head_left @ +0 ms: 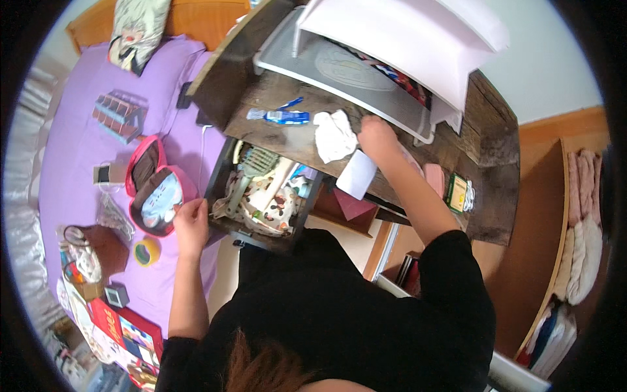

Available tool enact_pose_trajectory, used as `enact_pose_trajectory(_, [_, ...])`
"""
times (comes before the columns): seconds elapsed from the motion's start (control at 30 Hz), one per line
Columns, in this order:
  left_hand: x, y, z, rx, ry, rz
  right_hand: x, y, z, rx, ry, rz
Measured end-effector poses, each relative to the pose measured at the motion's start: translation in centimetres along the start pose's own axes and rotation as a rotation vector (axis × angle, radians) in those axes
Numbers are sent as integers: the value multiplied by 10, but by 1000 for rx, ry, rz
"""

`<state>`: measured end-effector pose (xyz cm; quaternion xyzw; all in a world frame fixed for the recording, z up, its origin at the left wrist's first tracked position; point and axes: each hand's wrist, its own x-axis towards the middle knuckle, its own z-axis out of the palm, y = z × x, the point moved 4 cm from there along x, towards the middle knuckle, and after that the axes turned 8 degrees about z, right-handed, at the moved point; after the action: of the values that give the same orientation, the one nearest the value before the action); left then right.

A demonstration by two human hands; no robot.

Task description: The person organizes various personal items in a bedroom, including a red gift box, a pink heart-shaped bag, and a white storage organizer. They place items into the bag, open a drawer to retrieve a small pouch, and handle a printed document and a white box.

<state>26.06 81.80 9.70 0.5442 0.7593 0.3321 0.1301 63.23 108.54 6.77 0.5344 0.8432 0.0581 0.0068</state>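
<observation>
- At the bed's right edge, beside the open drawer (pixel 228 221), the left hand (pixel 191 227) is low, its forearm rising nearly straight from the lower edge of the view.
- Its fingers are curled and close together; whether they grip anything I cannot tell. They are at the right rim of one heart-shaped case (pixel 135 210).
- That case lies open on the bed (pixel 78 153), near its right edge: two halves, pink-rimmed, with one pale-blue animal-faced piece (pixel 161 199) in the nearer half.
- Over the worktop (pixel 261 91), the right hand (pixel 379 139) reaches forward and leftward, elbow bent, back of the hand up.
- Its fingers are bent and narrow; their tips are hidden, so I cannot tell what they hold. It is just beside one crumpled white cloth or tissue (pixel 334 136), near the worktop's front edge.
- Along that front edge: one white card (pixel 356 175) jutting over; toward the left end, one blue-and-clear package (pixel 279 117); toward the front right corner, one pink box (pixel 434 179) and one green-and-yellow pack (pixel 458 194).
- Inside the drawer: one green hairbrush (pixel 258 160) near its back left corner.
- Along the bed's near part: one tape roll (pixel 154 246) and one brown basket (pixel 111 251).
</observation>
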Motion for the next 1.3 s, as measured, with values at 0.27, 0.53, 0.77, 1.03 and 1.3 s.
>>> enact_pose_trajectory(0.27, [-4, 72, 22, -269, -59, 139, -44, -31, -81, 343, 470, 157])
enact_pose_trajectory(0.53, [5, 131, 21, -629, -159, 334, -106, -189, -120, 1698, -135, 63])
enact_pose_trajectory(0.77, [1, -31, -27, -115, -9, 86, -129, -150, -67, 1623, -545, 591])
enact_pose_trajectory(1.03, [-18, -236, -16, 307, -609, -145, -175, -59, 9, 1922, -474, 1238])
enact_pose_trajectory(1.3, [6, -129, -26, 38, -30, -50, -161, -88, -15, 1981, -108, 1208])
